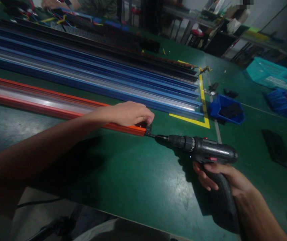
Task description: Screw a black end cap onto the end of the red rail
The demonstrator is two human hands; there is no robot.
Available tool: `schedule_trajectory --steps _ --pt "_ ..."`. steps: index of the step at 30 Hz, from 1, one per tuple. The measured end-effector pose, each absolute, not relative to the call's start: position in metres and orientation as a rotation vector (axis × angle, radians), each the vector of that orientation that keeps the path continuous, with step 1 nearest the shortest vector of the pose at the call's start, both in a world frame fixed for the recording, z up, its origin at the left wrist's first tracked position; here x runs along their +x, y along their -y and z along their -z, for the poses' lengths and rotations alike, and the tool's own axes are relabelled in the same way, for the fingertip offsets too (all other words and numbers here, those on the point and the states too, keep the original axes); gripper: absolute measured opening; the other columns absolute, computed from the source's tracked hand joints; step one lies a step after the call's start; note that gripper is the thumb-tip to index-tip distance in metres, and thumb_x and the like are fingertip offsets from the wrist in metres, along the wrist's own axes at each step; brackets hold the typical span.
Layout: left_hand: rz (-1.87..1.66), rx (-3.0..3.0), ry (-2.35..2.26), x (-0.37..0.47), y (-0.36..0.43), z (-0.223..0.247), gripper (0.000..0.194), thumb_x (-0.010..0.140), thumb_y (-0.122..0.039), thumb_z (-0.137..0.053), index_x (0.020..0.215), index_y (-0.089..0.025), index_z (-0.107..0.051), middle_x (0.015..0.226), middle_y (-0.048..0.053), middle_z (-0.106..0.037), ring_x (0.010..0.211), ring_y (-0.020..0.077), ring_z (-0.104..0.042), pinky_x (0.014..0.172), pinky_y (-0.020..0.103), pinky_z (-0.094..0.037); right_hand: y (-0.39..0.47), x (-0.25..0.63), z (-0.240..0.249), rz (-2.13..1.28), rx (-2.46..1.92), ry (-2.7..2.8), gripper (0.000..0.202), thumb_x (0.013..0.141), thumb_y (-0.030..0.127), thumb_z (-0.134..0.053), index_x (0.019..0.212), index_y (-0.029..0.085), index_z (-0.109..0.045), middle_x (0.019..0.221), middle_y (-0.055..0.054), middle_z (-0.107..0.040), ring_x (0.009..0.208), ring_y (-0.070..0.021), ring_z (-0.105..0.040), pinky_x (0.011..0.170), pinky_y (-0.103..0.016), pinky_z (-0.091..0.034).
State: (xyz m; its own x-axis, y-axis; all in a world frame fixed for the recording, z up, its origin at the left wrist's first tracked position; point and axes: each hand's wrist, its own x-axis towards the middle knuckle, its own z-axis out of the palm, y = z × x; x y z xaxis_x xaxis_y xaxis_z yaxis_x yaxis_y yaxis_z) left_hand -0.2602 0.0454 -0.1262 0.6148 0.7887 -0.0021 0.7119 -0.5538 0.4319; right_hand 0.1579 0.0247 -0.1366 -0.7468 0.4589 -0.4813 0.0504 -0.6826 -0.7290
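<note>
A long orange metal profile [125,129] with a silvery channel runs in from the left. My left hand [132,114] is closed over its right end, with fingertips by a small black end piece [148,129]; the far fingers are hidden. My right hand [216,177] is wrapped around the grip of a black cordless drill [209,149], held level and pointing left. Its thin bit reaches the black end piece at the profile's end. Whether a screw sits at the tip is too small to tell.
Several blue and black profiles [133,80] lie side by side behind the orange one, ending near yellow tape [206,120]. To the right are a blue bin [241,118], a dark flat object [276,147] and a teal basket [271,73]. A person's hand [49,4] shows across the green table.
</note>
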Motion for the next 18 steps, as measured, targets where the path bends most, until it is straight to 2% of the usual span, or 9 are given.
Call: schedule_trajectory --steps 9,18 --pt "-0.259 2.442 -1.192 -0.2588 -0.0446 0.1228 0.031 0.105 -0.031 -0.043 0.096 -0.027 -0.073 0.102 0.0 -0.075 0.1 0.0187 -0.068 0.085 0.029 -0.046 -0.0245 0.1574 0.1352 -2.496 -0.991 1.116 0.023 0.094 0.031 -0.084 0.103 0.01 -0.084 0.078 -0.004 -0.073 0.048 -0.0072 -0.059 0.056 -0.022 -0.058" --pt "-0.276 2.465 -1.164 -0.26 -0.0455 0.1254 0.033 0.108 -0.033 -0.042 0.097 -0.027 -0.072 0.102 0.0 -0.076 0.101 0.0187 -0.067 0.087 0.028 -0.046 -0.0251 0.1577 0.1386 -2.514 -0.928 1.088 0.023 0.096 0.027 -0.082 0.107 0.008 -0.084 0.084 -0.008 -0.077 0.051 -0.0075 -0.064 0.057 -0.021 -0.061"
